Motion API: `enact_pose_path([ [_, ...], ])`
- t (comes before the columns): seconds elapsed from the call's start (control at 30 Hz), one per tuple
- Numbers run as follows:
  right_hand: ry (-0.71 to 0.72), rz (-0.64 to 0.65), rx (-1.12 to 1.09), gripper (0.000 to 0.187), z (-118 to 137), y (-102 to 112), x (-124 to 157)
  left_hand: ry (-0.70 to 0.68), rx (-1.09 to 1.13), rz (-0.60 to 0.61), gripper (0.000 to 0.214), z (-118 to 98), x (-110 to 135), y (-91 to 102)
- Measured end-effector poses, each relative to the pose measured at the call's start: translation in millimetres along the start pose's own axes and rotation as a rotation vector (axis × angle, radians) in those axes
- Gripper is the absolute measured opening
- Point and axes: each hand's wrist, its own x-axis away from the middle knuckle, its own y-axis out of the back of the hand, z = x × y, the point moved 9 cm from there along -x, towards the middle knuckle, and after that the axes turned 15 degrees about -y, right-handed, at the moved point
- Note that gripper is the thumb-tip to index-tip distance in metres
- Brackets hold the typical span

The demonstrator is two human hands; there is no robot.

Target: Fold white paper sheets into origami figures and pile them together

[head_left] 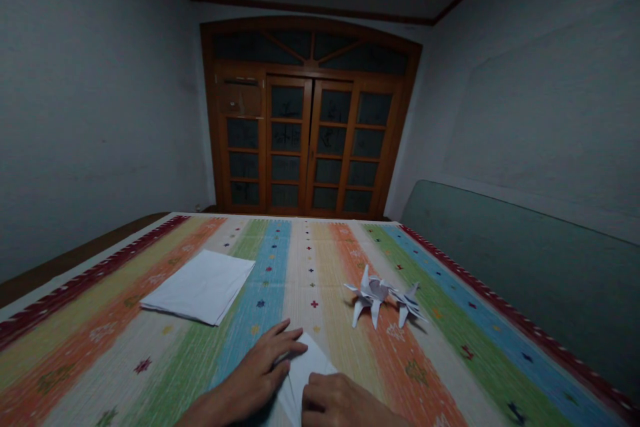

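My left hand (263,367) lies flat with fingers stretched out, pressing on a folded white paper (313,363) at the near edge of a striped cloth (125,340). My right hand (340,403) is curled, its fingers pressed on the paper's near part. Two folded white paper animals (373,297) stand a little beyond and to the right of my hands. A stack of white paper sheets (200,287) lies to the left.
The multicoloured striped cloth covers a wide flat surface. A green padded bench (525,267) runs along the right wall. A wooden glazed double door (310,140) stands at the far end. Bare walls close in on both sides.
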Motion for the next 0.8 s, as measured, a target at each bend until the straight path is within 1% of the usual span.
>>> enact_pose_path([
  [0.1, 0.083, -0.025, 0.075, 0.022, 9, 9, 0, -0.026, 0.033, -0.038, 0.041, 5, 3, 2.3],
  [0.2, 0.08, -0.109, 0.06, 0.022, 10, 26, 0, -0.033, 0.041, -0.04, 0.05, 9, 7, 4.3],
  [0.27, 0.025, -0.184, -0.012, 0.022, 5, 40, -1, -0.016, 0.061, -0.057, 0.054, 11, 7, 8.1],
  [0.33, -0.016, -0.315, -0.12, 0.022, 1, 59, 1, 0.015, 0.081, -0.093, 0.053, 13, 6, 14.6],
  [0.4, -0.042, -0.448, -0.231, 0.019, -4, 76, 3, 0.048, 0.093, -0.132, 0.047, 14, 5, 21.6],
  [0.47, -0.067, -0.542, -0.334, 0.013, -9, 86, 5, 0.064, 0.11, -0.159, 0.043, 13, 3, 26.2],
  [0.53, -0.109, -0.607, -0.433, 0.011, -15, 92, 7, 0.05, 0.139, -0.178, 0.039, 11, 1, 28.4],
  [0.6, -0.248, -0.651, -0.551, 0.011, -28, 91, 9, 0.027, 0.182, -0.211, 0.032, 9, -1, 30.1],
  [0.67, -0.473, -0.651, -0.703, 0.015, -48, 82, 11, 0.026, 0.252, -0.249, 0.029, 8, -3, 31.1],
  [0.7, -0.582, -0.64, -0.786, 0.019, -57, 75, 13, 0.036, 0.307, -0.262, 0.032, 8, -5, 30.7],
  [0.73, -0.661, -0.626, -0.867, 0.022, -63, 68, 15, 0.049, 0.374, -0.275, 0.037, 9, -7, 29.9],
  [0.8, -0.729, -0.6, -1.006, 0.026, -71, 57, 17, 0.069, 0.502, -0.298, 0.048, 8, -10, 28.8],
])
